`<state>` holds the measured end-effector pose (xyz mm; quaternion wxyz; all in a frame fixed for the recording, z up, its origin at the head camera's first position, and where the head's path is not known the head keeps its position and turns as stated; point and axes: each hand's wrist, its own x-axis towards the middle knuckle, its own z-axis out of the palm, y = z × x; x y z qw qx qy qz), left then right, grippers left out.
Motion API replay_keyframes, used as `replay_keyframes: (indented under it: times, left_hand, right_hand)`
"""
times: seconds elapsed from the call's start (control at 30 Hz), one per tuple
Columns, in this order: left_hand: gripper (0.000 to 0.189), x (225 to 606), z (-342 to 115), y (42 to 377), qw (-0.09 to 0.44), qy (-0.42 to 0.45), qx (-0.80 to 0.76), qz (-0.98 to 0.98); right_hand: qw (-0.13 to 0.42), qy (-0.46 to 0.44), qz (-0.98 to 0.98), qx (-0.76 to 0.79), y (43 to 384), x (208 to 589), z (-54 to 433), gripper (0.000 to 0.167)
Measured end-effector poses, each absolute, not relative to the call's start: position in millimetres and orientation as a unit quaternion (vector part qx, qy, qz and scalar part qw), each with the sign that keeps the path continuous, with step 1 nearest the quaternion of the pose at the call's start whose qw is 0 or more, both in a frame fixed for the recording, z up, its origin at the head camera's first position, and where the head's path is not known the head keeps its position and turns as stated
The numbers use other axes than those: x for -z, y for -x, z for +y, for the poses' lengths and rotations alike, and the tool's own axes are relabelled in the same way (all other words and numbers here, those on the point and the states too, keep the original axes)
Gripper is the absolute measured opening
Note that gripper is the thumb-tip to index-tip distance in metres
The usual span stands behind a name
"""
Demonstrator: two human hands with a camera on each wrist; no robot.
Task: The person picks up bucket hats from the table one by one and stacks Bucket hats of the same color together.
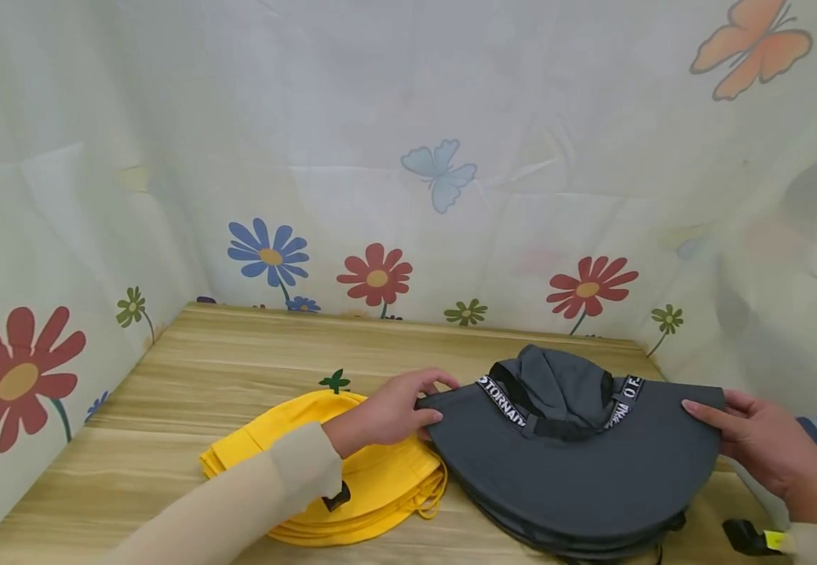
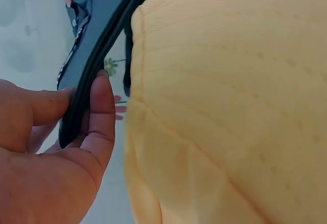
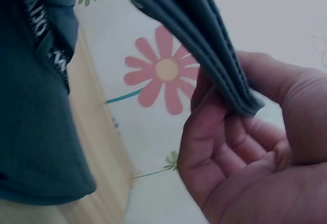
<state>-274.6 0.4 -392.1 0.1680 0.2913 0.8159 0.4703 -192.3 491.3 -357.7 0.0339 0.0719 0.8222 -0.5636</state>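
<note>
A dark grey wide-brimmed hat point(image 1: 563, 471) with a lettered band is held between both hands at the right of the table. Several brim layers lie one over another along its lower edge. My left hand point(image 1: 397, 404) pinches the brim's left corner between thumb and fingers; the left wrist view shows the layered edge point(image 2: 94, 70) in that grip. At the opposite corner, my right hand point(image 1: 764, 443) pinches the brim, thumb on top, and the stacked edges point(image 3: 219, 65) show in the right wrist view. Yellow folded fabric hats point(image 1: 380, 471) lie beside it, partly behind my left forearm.
The wood-grain table point(image 1: 133, 439) extends to a back edge against a pale curtain point(image 1: 323, 102) printed with flowers and butterflies. A green leaf-shaped piece point(image 1: 335, 382) sticks out at the top of the yellow fabric. A black cord hangs below the grey hat.
</note>
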Motion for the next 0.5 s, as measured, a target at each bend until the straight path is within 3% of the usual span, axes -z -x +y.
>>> replay_keyframes:
  times: [0.07, 0.2, 0.27, 0.4, 0.5]
  left_hand:
    - [0.044, 394, 5, 275, 0.166, -0.293, -0.455, 0.824]
    - [0.037, 396, 11, 276, 0.143, -0.313, -0.384, 0.857]
    - [0.035, 397, 13, 277, 0.120, -0.333, -0.329, 0.876]
    - [0.033, 400, 17, 278, 0.088, -0.373, -0.213, 0.899]
    - [0.033, 401, 19, 276, 0.082, -0.391, -0.151, 0.904]
  right_hand:
    - [0.066, -0.093, 0.807, 0.579, 193, 362, 496, 0.017]
    - [0.096, -0.127, 0.823, 0.546, 197, 371, 499, 0.066]
    - [0.105, -0.139, 0.837, 0.518, 200, 375, 499, 0.082]
    - [0.120, -0.154, 0.879, 0.435, 203, 381, 496, 0.093]
    - [0.118, -0.163, 0.906, 0.371, 204, 386, 492, 0.072]
